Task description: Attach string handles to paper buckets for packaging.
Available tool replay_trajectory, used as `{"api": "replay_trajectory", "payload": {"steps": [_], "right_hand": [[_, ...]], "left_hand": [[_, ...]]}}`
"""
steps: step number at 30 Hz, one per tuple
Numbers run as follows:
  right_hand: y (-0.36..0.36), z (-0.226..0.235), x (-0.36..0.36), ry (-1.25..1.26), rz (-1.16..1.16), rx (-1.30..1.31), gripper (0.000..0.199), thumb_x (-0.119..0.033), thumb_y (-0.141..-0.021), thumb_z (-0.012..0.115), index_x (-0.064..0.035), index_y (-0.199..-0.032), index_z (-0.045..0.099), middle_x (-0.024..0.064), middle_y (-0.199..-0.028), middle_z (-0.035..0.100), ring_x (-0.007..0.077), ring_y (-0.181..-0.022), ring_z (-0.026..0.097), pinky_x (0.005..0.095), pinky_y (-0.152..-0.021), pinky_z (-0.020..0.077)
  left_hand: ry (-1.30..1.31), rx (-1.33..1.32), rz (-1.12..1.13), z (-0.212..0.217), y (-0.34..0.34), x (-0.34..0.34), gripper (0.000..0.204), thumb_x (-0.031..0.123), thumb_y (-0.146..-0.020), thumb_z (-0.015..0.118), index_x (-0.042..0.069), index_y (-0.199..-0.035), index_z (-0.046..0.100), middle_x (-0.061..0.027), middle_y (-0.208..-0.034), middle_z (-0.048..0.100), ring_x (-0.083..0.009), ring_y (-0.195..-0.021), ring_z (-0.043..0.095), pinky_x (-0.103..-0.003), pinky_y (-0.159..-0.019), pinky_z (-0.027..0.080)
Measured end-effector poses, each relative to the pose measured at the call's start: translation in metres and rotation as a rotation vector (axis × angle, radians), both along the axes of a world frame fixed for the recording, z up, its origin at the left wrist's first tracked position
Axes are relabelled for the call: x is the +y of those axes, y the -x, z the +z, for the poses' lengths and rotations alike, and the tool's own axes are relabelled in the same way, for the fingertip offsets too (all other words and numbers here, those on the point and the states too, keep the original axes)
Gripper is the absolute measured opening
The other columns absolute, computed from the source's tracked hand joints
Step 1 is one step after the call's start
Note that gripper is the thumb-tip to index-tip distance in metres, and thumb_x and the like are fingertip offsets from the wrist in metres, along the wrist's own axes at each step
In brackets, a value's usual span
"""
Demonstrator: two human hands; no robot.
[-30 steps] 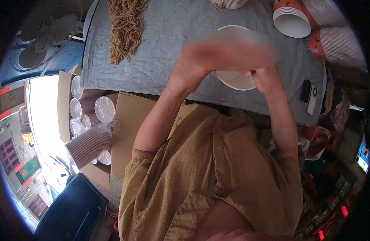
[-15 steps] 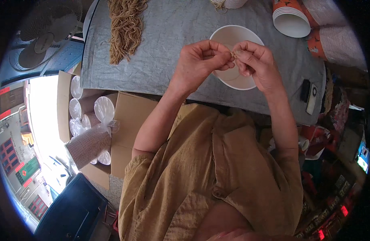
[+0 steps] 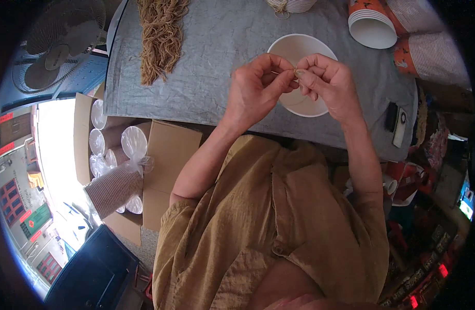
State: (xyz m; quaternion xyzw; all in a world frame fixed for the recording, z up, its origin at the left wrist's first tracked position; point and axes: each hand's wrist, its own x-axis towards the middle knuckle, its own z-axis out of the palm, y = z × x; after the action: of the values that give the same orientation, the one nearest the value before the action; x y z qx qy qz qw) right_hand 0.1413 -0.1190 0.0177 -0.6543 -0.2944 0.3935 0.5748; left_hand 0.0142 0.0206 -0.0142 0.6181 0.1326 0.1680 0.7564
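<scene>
Shirt [image 3: 248,206]: mustard brown, with a front placket; fills the lower middle of the view, nearest the camera
Left hand [image 3: 258,90]: thumb and forefinger pinched on a thin brown string [image 3: 296,72]; remaining fingers curled
Right hand [image 3: 328,85]: pinching the same string; its fingertips almost meet those of the left
Brown string: held up between both hands, over the white tub; its form at the fingertips is too small to make out; a fine strand shows below, against the tub's inside
White tub [image 3: 305,109]: round and open; sits on the surface, partly hidden by the hands
Surface [image 3: 211,67]: under a creased grey cover
Pale device [image 3: 400,129]: slim, near the right corner; a black object [image 3: 391,116] lies just beside it
Cardboard box [image 3: 170,165]: open, left of the person, below the surface's edge; plastic-wrapped stacks of cups [image 3: 113,191] fill it, one leaning out
String bundle [image 3: 161,41]: loose brown strands lying at the far left of the surface
Orange tubs [image 3: 374,26]: nested, on their side, at the far right; a striped stack [image 3: 439,57] lies close by
Fan [image 3: 57,57]: grey, upper left, beyond the surface
</scene>
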Motion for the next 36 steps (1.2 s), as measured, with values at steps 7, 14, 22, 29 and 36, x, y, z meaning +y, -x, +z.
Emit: {"api": "replay_trajectory", "payload": {"steps": [7, 14, 22, 29, 36], "right_hand": [[0.006, -0.003, -0.001, -0.062, -0.036, -0.163, 0.010, -0.010, -0.095, 0.063, -0.0005, -0.098, 0.063, -0.0003, -0.075, 0.063, 0.0037, -0.067, 0.057, 0.0191, -0.057, 0.0438], [0.003, -0.012, -0.002, -0.153, -0.084, 0.112, 0.013, -0.014, -0.096, 0.061, -0.0006, -0.097, 0.062, 0.0003, -0.072, 0.060, 0.0058, -0.061, 0.053, 0.0208, -0.057, 0.0435], [0.001, -0.010, -0.002, -0.146, -0.129, 0.282, 0.018, -0.018, -0.096, 0.061, -0.0008, -0.098, 0.064, 0.0012, -0.069, 0.058, 0.0073, -0.058, 0.051, 0.0208, -0.053, 0.0398], [-0.001, -0.006, 0.000, -0.119, -0.103, 0.204, 0.026, -0.024, -0.098, 0.062, 0.0004, -0.103, 0.068, -0.0006, -0.069, 0.059, 0.0054, -0.057, 0.050, 0.0200, -0.051, 0.0386], [0.000, -0.007, 0.001, -0.082, -0.108, 0.074, 0.015, -0.016, -0.093, 0.068, -0.0009, -0.096, 0.070, 0.0005, -0.074, 0.064, 0.0042, -0.059, 0.052, 0.0194, -0.052, 0.0405]], "left_hand": [[-0.079, -0.039, 0.064, -0.002, -0.001, -0.006, 0.008, 0.002, -0.096, 0.060, -0.005, -0.099, 0.059, -0.0096, -0.086, 0.071, -0.0155, -0.084, 0.072, -0.027, -0.072, 0.060], [0.127, -0.043, -0.013, -0.001, -0.002, -0.002, 0.012, 0.006, -0.099, 0.059, -0.004, -0.105, 0.058, -0.0114, -0.097, 0.069, -0.0170, -0.089, 0.069, -0.029, -0.080, 0.058], [0.238, -0.046, -0.046, -0.005, -0.001, 0.002, 0.014, 0.009, -0.099, 0.059, -0.003, -0.106, 0.058, -0.0116, -0.098, 0.070, -0.0182, -0.090, 0.070, -0.028, -0.081, 0.058], [0.261, -0.037, -0.054, 0.001, -0.003, 0.003, 0.011, 0.005, -0.098, 0.060, -0.005, -0.102, 0.060, -0.0108, -0.092, 0.069, -0.0152, -0.086, 0.070, -0.028, -0.079, 0.061], [0.145, -0.033, -0.065, -0.002, -0.003, 0.003, 0.015, 0.005, -0.098, 0.060, -0.005, -0.108, 0.059, -0.0123, -0.098, 0.070, -0.0193, -0.090, 0.071, -0.029, -0.081, 0.060]]}}
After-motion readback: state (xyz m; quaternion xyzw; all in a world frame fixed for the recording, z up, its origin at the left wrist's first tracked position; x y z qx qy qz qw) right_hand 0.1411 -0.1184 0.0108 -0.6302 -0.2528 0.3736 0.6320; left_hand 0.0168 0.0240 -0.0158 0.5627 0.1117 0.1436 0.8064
